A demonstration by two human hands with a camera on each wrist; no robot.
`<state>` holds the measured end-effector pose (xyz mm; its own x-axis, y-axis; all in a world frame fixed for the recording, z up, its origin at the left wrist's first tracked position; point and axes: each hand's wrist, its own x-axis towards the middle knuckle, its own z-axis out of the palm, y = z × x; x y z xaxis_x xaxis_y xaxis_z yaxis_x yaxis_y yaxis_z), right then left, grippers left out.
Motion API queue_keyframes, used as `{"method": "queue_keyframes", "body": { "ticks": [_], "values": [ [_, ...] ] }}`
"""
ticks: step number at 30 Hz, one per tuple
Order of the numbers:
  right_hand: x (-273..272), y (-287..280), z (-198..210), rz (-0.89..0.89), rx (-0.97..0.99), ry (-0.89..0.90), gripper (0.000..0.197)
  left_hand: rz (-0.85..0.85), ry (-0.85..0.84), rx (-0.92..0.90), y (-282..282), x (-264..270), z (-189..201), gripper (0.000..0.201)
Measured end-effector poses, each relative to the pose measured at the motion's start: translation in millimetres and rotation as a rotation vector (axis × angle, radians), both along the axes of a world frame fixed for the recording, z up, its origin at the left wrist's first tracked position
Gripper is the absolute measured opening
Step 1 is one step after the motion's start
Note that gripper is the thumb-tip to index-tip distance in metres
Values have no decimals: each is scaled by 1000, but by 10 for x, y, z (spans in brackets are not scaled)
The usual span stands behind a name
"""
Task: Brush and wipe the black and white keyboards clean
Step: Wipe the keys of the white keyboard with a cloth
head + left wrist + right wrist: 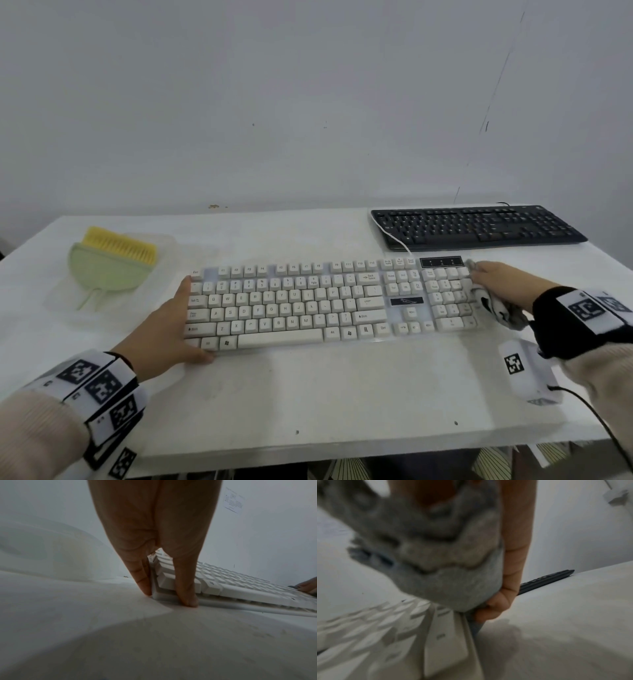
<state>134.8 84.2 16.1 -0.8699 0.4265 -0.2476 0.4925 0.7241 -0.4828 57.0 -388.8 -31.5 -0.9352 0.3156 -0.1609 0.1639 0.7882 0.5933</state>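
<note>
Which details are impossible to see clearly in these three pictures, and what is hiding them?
- Right wrist view: the white keyboard keys are motion-blurred; legends unreadable.
- Right wrist view: the grey cloth covers most of the right hand, so its grip is only partly visible.
- Head view: the black keyboard legends are too small.
- Left wrist view: the left hand hides the keyboard's left end; the wall paper text is too small.

A white tabletop fills the lower half of the frame. The white keyboard lies at its centre, the black keyboard at the upper right by the wall. At the left sits a green dustpan with a yellow brush.
</note>
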Motion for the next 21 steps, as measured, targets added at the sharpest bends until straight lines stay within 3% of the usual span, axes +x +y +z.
{"method": "queue_keyframes", "body": {
  "ticks": [6, 13, 15, 18, 21],
  "values": [
    [265, 68, -103, 33, 10, -43, 27, 5, 19, 18, 52, 51, 23, 128],
    [224, 94, 158, 78, 151, -278, 29, 12, 31, 51, 39, 53, 10, 129],
    [138, 65, 239, 32, 87, -170, 29, 14, 36, 52, 41, 51, 8, 128],
    [7, -17, 247, -89, -11, 157, 19, 9, 42, 61, 43, 65, 17, 127],
    [-56, -92, 157, -63, 8, 135, 23, 7, 41, 53, 45, 68, 31, 127]
  ]
}}
